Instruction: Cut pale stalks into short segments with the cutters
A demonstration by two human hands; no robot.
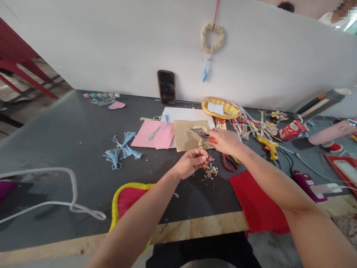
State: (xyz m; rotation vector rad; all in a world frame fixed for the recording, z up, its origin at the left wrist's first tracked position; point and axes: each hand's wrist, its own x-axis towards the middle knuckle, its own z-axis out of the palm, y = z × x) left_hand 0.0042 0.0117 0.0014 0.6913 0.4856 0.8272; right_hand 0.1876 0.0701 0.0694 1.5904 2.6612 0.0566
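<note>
My left hand (193, 162) is closed in a pinch on a small pale piece, just left of a little pile of short beige pieces (211, 171) on the dark table. Red-handled pliers (202, 134) are in my right hand (224, 140), their dark jaws pointing left over a sheet of brown paper (184, 136). On that paper, partly behind the pliers, lies a curved string of cream pieces (201, 128). Scissors with red handles (230, 163) rest below my right wrist.
A phone (166, 87) leans on the white partition, where a heart-shaped ornament (203, 38) hangs. Blue tassels (124, 147) and pink paper (153, 134) lie left. A wicker basket (221, 108), yellow glue gun (269, 147), red cloth (258, 203) and pink bottle (331, 132) are right.
</note>
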